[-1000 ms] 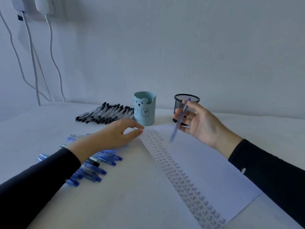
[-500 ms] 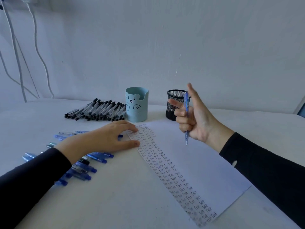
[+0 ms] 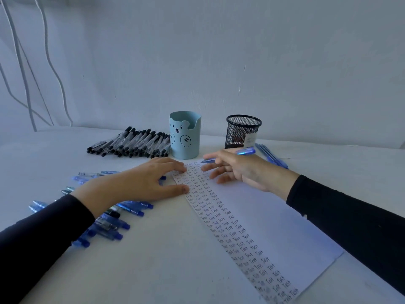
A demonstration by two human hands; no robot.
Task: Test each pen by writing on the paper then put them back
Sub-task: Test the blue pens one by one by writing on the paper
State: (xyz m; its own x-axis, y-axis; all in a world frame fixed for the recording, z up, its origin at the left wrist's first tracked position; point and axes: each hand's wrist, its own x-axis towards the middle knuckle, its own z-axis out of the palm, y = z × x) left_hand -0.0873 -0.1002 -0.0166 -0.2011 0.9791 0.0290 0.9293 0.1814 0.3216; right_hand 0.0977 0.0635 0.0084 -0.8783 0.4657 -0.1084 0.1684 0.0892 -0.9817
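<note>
Center frame: left hand [image 3: 140,183] lay flat on one paper [image 3: 274,216]; right hand [image 3: 243,170] gripped one pen [image 3: 245,152] (blue); above stood bear cup [image 3: 185,137], mesh cup [image 3: 243,132].

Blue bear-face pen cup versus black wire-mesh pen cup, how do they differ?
The blue bear-face pen cup has solid walls; the black wire-mesh pen cup is see-through. The bear cup's rim is notched; the mesh cup's is an even ring. Both stand upright, no pens sticking out.
</note>
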